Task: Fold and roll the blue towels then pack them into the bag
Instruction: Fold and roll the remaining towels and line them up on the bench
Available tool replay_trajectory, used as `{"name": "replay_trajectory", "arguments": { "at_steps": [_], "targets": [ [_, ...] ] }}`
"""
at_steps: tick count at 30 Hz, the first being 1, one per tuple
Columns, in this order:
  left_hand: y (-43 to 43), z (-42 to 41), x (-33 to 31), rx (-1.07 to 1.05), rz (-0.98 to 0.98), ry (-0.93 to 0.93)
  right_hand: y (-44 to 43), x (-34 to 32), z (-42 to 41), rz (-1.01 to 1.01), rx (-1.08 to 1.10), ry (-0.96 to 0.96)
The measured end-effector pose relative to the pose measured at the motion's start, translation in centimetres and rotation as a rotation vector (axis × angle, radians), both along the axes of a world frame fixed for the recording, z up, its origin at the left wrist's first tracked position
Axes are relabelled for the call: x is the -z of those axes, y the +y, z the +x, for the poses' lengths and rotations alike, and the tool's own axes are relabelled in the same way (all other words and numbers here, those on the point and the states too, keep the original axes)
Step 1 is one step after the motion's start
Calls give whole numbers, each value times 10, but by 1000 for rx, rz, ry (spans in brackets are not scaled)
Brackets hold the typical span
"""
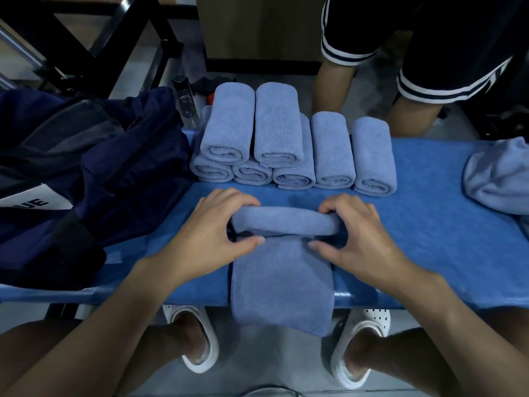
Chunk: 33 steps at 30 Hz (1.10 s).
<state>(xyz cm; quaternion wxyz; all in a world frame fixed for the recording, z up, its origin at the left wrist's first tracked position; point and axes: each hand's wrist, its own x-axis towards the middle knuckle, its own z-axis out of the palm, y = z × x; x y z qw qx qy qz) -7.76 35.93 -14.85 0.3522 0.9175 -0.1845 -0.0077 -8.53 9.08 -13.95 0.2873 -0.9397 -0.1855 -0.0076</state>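
A folded blue towel point(282, 277) lies lengthwise across the blue bench point(429, 224), its near end hanging over the front edge. Its far end is rolled into a tight tube. My left hand point(217, 227) grips the tube's left end and my right hand point(357, 233) grips its right end, fingers curled over the top and thumbs under the roll. Behind them several rolled blue towels point(286, 144) sit in a two-layer stack. The dark navy bag point(86, 173) lies open on the bench's left end.
A loose heap of unrolled blue towel point(501, 176) sits at the bench's right end. A clear bottle point(186, 101) stands behind the bag. Another person in dark shorts point(429, 53) stands across the bench. My feet in white clogs are under the bench.
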Motion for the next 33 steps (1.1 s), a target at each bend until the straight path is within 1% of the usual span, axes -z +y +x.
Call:
{"name": "replay_trajectory", "arguments": {
  "at_steps": [4, 9, 11, 14, 16, 19, 21, 23, 25, 28, 31, 33],
  "targets": [
    [1, -9, -2, 54, -157, 41, -3, -2, -11, 60, -56, 13],
    [0, -13, 5, 76, -203, 77, -5, 1, -17, 61, -48, 66],
    [2, -11, 7, 68, -138, 81, -6, 2, -19, 24, -30, 96],
    [8, -10, 8, 70, 85, 124, -8, 2, -19, -79, -40, 132],
    [11, -8, 8, 71, 198, 163, -9, 2, -18, -108, -52, 148],
    [11, -7, 4, 82, 218, 215, -10, -1, -16, -68, -62, 182],
    [10, -6, 2, 77, 186, 247, -8, -2, -15, -36, -49, 222],
    [9, -6, 0, 27, 123, 306, -7, 0, -12, 13, -30, 230],
    [8, -5, 0, -29, 53, 345, -5, 3, -9, 43, -17, 208],
    [7, -2, 2, -94, -36, 304, -1, 6, -2, 45, 20, 107],
    [3, 1, 0, -126, -104, 164, 5, 3, 2, -27, 77, -49],
    [0, 1, 0, -90, -85, 39, 9, 0, 3, -68, 73, -151]
  ]
}}
